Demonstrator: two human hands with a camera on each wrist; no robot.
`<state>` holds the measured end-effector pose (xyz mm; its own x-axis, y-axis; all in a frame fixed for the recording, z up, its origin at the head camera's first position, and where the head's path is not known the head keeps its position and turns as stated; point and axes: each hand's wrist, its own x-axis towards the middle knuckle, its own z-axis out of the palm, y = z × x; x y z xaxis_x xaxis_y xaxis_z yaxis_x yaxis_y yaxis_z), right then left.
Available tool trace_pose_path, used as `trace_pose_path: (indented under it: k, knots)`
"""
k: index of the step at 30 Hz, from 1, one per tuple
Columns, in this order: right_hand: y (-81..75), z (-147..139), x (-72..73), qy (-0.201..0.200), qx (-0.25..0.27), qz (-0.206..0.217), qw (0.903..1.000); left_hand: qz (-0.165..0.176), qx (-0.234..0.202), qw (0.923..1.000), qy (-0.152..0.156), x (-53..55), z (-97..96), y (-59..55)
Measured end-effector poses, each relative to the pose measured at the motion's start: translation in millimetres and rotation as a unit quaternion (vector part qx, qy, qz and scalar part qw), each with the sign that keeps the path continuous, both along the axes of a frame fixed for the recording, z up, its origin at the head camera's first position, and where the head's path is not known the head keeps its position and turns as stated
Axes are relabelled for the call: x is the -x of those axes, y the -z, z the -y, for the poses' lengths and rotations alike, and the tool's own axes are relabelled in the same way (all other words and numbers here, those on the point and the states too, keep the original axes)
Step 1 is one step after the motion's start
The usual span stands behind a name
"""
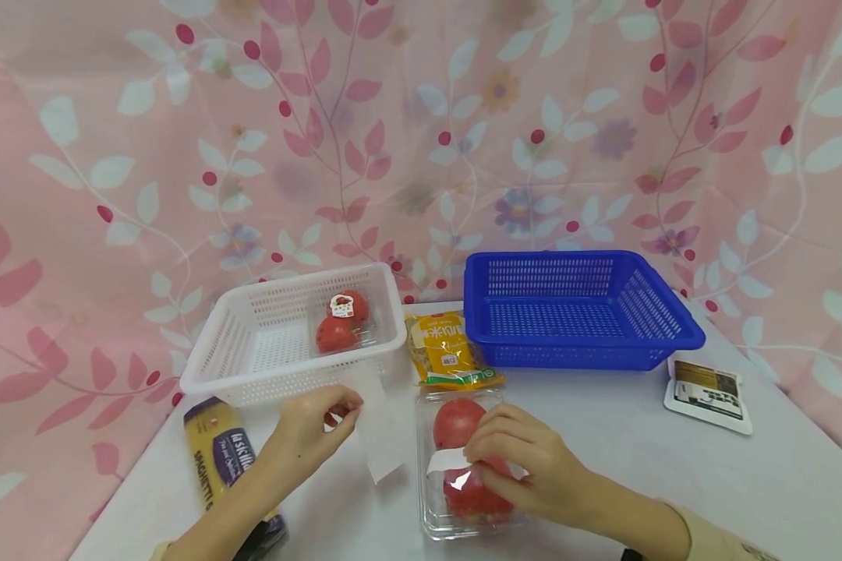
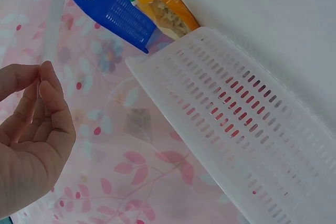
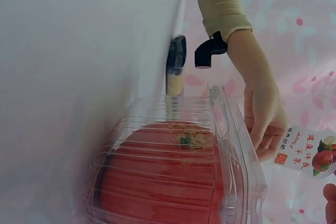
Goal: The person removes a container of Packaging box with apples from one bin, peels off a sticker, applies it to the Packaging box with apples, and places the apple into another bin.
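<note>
My left hand point(image 1: 316, 428) pinches the top of a white paper strip point(image 1: 382, 436) that hangs over the table; the left wrist view shows the strip point(image 2: 55, 24) almost edge-on above the fingertips. My right hand point(image 1: 526, 460) pinches a white label point(image 1: 447, 460) above a clear plastic box point(image 1: 428, 499) holding red fruits point(image 1: 458, 423) that look like apples. In the right wrist view the label point(image 3: 310, 153) shows a printed apple and the word APPLE. The lidded box stands on the table; whether the label touches the lid I cannot tell.
Behind my left hand stands a white basket point(image 1: 210, 366) with a labelled box of red fruits point(image 1: 337, 333). A yellow food packet point(image 1: 449, 351) lies beside a blue basket point(image 1: 582, 354). Spaghetti point(image 1: 217, 452) lies at left, a small white-edged pack point(image 1: 709, 396) at right.
</note>
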<state>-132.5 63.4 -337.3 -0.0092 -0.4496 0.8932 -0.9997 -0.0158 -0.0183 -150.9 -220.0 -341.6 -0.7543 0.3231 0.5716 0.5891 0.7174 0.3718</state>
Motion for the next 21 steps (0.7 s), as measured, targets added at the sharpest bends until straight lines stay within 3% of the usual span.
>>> trace_pose_path:
  k: [4,8,10,13,17,21]
  knots:
    - [-0.2,-1.5,0.1,0.007,0.005,0.032,0.9994,0.084,0.066,0.9930,-0.050,-2.2,-0.3,1.6]
    - [8.1,-5.6,3.6,0.026,0.000,0.082,0.9963,0.146,0.146,0.9754,-0.077,-4.1,1.3,5.0]
    - [12.3,-7.9,6.1,0.033,-0.003,0.102,0.9943,0.161,0.176,0.9677,-0.081,-4.5,2.8,6.9]
    - [16.0,-10.8,10.7,0.037,-0.003,0.115,0.9926,0.169,0.209,0.9586,-0.093,-5.6,4.6,8.8]
    - [17.0,-13.1,15.7,0.040,-0.002,0.137,0.9897,0.156,0.231,0.9542,-0.109,-7.9,6.2,10.6]
    - [17.4,-15.9,18.9,0.056,-0.018,0.186,0.9807,0.157,0.239,0.9517,-0.112,-9.6,5.2,9.7]
